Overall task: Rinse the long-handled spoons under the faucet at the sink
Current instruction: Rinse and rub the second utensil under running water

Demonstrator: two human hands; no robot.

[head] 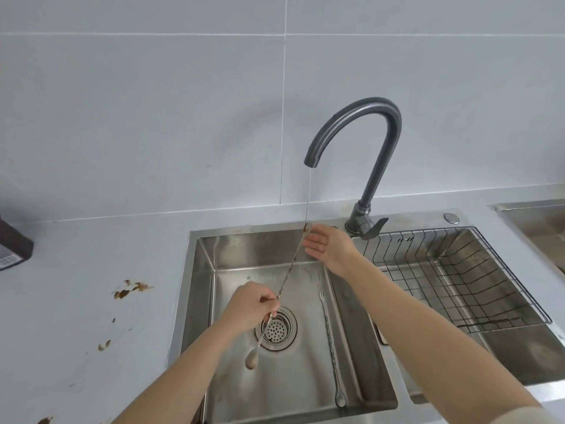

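The left hand [249, 304] pinches the twisted middle of a long thin metal spoon [287, 270], which slants across the steel sink basin [211, 249]. Its soiled forked end [306, 228] meets the thin water stream [308, 194] from the dark grey curved faucet [360, 133], and its bowl hangs low near the round drain strainer [276, 330]. The right hand [328, 246] is open with fingers spread, just beside the forked end. A second long spoon [331, 350] lies on the basin floor to the right. Brown stains [131, 289] mark the grey desk [91, 301]. No writing can be read
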